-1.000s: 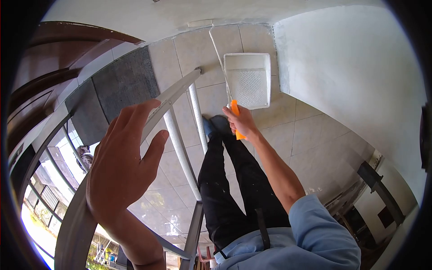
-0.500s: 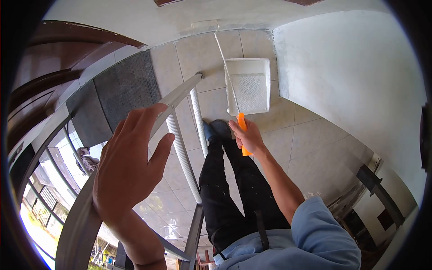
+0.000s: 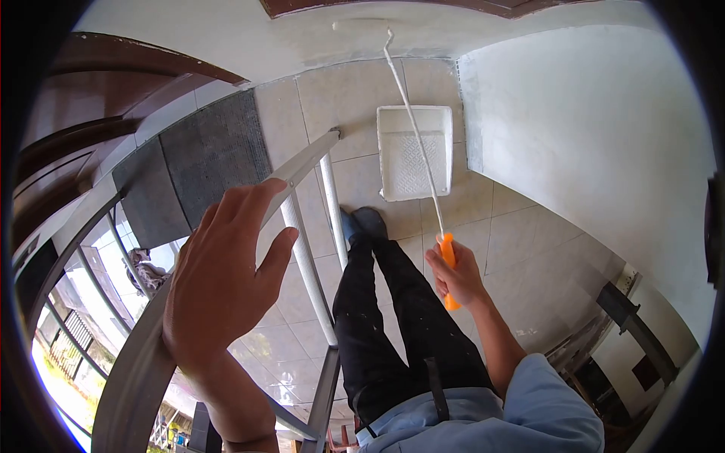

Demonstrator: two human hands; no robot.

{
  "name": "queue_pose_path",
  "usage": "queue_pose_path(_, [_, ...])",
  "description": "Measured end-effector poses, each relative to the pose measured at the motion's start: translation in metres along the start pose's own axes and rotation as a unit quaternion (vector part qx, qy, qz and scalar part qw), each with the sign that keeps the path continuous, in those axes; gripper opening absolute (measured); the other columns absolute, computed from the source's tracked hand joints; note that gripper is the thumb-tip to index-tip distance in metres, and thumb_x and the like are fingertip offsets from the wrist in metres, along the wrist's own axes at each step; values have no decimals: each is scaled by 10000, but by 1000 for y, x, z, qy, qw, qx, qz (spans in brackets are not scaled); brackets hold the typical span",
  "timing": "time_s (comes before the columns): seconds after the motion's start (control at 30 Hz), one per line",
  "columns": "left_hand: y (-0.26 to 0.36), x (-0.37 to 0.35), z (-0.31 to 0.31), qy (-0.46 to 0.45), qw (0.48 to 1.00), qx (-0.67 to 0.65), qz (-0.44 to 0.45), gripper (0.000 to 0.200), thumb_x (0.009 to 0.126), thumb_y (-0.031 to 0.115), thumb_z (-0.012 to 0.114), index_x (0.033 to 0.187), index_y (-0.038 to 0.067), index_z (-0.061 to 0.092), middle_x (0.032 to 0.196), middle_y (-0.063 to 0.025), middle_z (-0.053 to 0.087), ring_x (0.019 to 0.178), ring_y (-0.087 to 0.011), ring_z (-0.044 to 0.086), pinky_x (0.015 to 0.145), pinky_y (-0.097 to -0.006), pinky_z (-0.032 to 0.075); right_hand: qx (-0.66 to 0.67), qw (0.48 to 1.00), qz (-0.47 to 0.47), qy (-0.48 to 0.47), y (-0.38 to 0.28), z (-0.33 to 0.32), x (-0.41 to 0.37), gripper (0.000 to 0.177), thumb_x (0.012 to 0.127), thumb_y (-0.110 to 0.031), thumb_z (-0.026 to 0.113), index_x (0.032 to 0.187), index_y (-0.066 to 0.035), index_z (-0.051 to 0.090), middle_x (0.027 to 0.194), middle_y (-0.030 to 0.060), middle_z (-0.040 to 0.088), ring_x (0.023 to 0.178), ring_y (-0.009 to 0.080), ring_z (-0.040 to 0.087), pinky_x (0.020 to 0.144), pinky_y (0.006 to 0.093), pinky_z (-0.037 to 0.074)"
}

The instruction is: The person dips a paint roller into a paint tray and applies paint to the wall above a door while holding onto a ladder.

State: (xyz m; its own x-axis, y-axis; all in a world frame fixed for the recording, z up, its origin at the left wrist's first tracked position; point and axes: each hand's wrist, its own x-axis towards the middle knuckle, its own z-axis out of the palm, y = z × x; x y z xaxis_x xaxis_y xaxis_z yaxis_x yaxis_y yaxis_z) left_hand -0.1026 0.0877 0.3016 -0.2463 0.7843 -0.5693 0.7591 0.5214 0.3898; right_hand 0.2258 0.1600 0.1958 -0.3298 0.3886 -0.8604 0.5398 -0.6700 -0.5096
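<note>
My right hand [image 3: 458,273] is closed round the orange handle [image 3: 450,291] of a paint roller [image 3: 420,140]. Its long white-coated rod reaches away from me over a white paint tray [image 3: 416,192]. The far end meets the pale wall, where the roller's sleeve barely stands out from the white. My left hand [image 3: 226,279] lies along the top of a metal ladder [image 3: 306,162], its fingers stretched out and the thumb held apart. The tray, with a textured slope coated in white, sits on the floor beyond my feet.
A dark mat [image 3: 215,147] lies on the tiled floor [image 3: 332,87] at the left, by a brown wooden door [image 3: 91,106]. A white wall [image 3: 589,113] bounds the right side. Ladder legs stand close beside my legs. Windows show at lower left.
My right hand has come back toward my body and to the right, and the roller with it. The roller's far end has shifted right along the wall. My left hand stays on the ladder.
</note>
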Motion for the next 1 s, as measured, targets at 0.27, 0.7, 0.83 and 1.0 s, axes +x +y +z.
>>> queue_pose_path(0.27, [3, -1, 0, 0, 1000, 7, -9, 406, 960, 297, 576, 1331, 150, 502, 1266, -112, 576, 1154, -344, 596, 955, -482, 499, 7, 1000, -4, -25, 29, 29, 132, 357, 927, -373, 670, 825, -95, 470, 597, -23, 456, 430, 58, 458, 398, 234, 409])
queue_pose_path(0.7, [1, 0, 1, 6, 1000, -2, -8, 406, 959, 279, 578, 1336, 149, 500, 1266, -112, 575, 1159, -344, 591, 948, -482, 502, 12, 999, 27, -11, 40, 7, 56, 341, 951, -389, 629, 822, -111, 477, 578, -25, 451, 432, 63, 456, 407, 247, 400])
queue_pose_path(0.83, [0, 1, 0, 0, 1000, -2, -11, 410, 960, 290, 575, 1339, 155, 495, 1270, -116, 571, 1160, -347, 588, 941, -485, 506, -33, 996, 71, 39, 69, -26, 39, 396, 976, -451, 555, 817, -92, 499, 568, -3, 458, 419, 89, 466, 417, 273, 416])
queue_pose_path(1.0, [-1, 0, 3, -7, 1000, -1, -6, 412, 966, 313, 556, 1348, 177, 486, 1271, -117, 567, 1161, -346, 588, 925, -493, 512, -214, 960, 73, 163, 107, -55, 31, 485, 988, -470, 495, 794, -25, 516, 609, 75, 522, 442, 187, 542, 447, 338, 448])
